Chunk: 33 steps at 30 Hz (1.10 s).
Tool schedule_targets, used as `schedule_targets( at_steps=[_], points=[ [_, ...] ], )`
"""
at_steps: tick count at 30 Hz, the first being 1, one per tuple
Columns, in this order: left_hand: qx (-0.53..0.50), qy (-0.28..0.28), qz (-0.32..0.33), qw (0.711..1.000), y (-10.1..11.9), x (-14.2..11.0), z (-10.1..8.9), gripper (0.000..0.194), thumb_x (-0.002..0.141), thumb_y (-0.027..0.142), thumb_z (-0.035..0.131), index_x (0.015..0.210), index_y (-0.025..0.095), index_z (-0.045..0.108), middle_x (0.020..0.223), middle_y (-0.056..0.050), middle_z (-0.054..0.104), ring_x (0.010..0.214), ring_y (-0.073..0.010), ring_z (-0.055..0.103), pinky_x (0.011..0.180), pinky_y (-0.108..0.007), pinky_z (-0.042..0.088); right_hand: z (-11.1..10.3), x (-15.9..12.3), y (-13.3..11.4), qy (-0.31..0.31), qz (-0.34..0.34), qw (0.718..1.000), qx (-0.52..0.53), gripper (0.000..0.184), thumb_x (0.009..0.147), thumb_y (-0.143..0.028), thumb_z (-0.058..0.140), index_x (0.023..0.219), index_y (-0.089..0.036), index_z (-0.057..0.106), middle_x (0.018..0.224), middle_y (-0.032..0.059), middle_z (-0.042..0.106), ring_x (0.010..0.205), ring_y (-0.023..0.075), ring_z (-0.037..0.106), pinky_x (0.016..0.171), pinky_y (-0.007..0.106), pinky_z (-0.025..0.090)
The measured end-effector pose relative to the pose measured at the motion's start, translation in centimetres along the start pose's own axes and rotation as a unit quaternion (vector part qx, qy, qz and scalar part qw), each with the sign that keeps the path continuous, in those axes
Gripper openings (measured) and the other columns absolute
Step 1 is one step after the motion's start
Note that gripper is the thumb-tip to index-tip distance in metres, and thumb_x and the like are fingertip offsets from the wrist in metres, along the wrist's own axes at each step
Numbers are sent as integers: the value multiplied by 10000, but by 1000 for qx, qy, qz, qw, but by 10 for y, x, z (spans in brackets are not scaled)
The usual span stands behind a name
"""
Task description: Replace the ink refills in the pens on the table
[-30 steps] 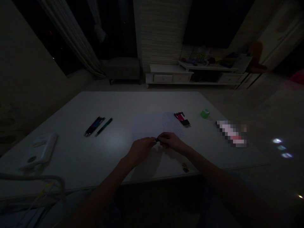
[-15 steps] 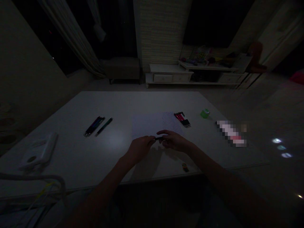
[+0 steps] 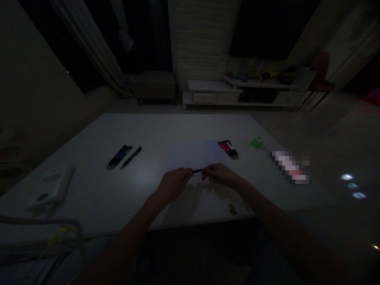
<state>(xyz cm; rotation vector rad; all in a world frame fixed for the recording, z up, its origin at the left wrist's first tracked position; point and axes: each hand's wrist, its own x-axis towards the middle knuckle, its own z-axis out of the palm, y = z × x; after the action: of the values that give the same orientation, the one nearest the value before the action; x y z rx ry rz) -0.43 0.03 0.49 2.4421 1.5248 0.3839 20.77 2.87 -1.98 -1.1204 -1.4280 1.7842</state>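
A slim dark pen (image 3: 197,171) spans the gap between my two hands, held nearly level above the near edge of the written sheet of paper (image 3: 187,152). My left hand (image 3: 177,180) is closed around its left end. At the other end, the fingertips of my right hand (image 3: 218,174) pinch the tip; the dim light hides the finer detail there. Right of the paper lies a row of red and black pens (image 3: 228,149). A dark green pen (image 3: 131,158) and a bundle of dark pens (image 3: 119,157) rest to the left.
On the white table (image 3: 142,206) are a small yellowish item (image 3: 232,209) near the front edge, a green sharpener-like box (image 3: 257,142), a pixelated phone-shaped object (image 3: 289,167) on the right, and a white device (image 3: 52,186) at left with a cable (image 3: 59,221) below it.
My right hand's fingers have drawn together and shifted slightly right, so more of the pen shows between the hands. My left hand keeps its hold.
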Motion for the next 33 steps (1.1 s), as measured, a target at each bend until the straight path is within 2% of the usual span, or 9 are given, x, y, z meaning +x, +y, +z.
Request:
schedule_targets(
  at_steps=[4,6,8,13,16,21,25,28,33],
  points=[
    [5,21,-11,1000,-1,0,-1,288,905,360,351,1070,273,571,1019,-9,641,884,-157,592,745,-250,423,-5,-3,-2,-13,0,1000,-8,318,692,-306,665,931,-102,616,843,100,676,556,64,539,524,198,419],
    [9,24,-23,999,-1,1,-1,286,901,362,361,1073,275,572,1038,-9,637,895,-157,590,750,-248,424,-6,-4,-2,-13,1,1000,-17,368,701,-313,658,1004,-120,577,835,97,684,590,86,578,554,217,449],
    [11,22,-26,999,-1,1,-1,287,899,363,365,1076,273,573,1041,-12,637,893,-159,591,748,-248,426,-6,-4,-2,17,-6,999,-42,371,715,-351,641,994,-123,552,748,85,687,530,95,574,495,213,439],
    [10,34,-15,999,-1,1,-1,282,899,363,371,1063,266,579,1022,-12,645,874,-158,597,753,-254,432,-5,2,-2,108,-37,984,-139,304,704,-408,630,762,-112,604,561,42,632,377,59,444,371,187,329],
    [4,36,-12,999,-2,1,-1,286,901,360,369,1074,262,574,1029,-12,643,883,-160,597,768,-260,432,-6,3,-3,111,-68,978,-163,309,725,-401,593,805,-108,648,556,17,604,390,53,425,383,189,320],
    [-2,33,-15,999,-3,1,-1,296,900,370,366,1081,265,576,1030,-15,641,890,-162,598,764,-259,430,-4,1,-5,85,-113,982,-123,325,710,-346,592,955,-133,581,677,31,653,450,86,536,417,202,377],
    [-4,28,2,1000,-2,1,0,294,904,377,352,1066,279,576,1030,-6,642,883,-163,600,737,-255,429,2,-1,-7,102,-101,984,-105,257,688,-344,624,814,-151,510,677,59,677,456,121,593,401,202,395],
    [-6,20,10,1000,0,1,0,301,908,378,343,1068,279,578,1019,-9,647,878,-163,602,739,-256,430,6,0,-5,99,-93,985,-102,236,713,-366,602,738,-154,500,656,61,676,429,115,582,367,189,365],
    [-15,18,7,1000,2,0,1,297,909,359,344,1073,275,576,1017,-8,646,882,-154,598,757,-249,433,11,4,0,166,-115,973,-109,229,671,-345,649,690,-128,581,542,20,626,377,73,499,357,179,336]
  ],
)
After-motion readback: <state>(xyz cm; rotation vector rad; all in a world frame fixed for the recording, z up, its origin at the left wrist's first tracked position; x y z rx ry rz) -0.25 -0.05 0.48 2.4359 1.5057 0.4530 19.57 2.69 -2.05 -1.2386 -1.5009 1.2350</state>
